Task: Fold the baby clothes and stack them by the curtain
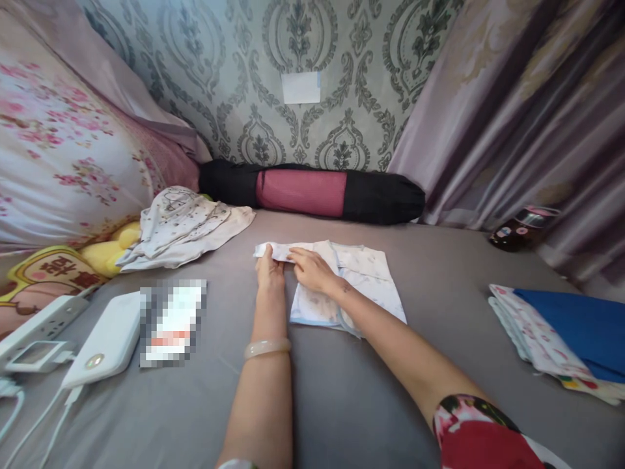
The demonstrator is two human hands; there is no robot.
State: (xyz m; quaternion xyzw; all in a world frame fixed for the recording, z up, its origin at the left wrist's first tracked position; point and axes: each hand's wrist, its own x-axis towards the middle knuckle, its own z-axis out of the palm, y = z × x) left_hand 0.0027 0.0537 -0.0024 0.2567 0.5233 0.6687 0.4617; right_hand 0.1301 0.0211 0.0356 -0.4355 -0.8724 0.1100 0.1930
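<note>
Gray bedding (336, 404) spreads underneath, with a white power bank (110, 335) near at left. Mid-surface, the left hand (270, 270) pinches one end of a white shirt (315, 306); the right hand (313, 270) touches it, whether gripping I cannot tell. Beyond, a black-and-pink bag (300, 193) lies along the patterned wall (234, 58).

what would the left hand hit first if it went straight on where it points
Past the sleeve it holds, the left hand would likely meet the long black-and-pink roll, though depth is unclear.
</note>
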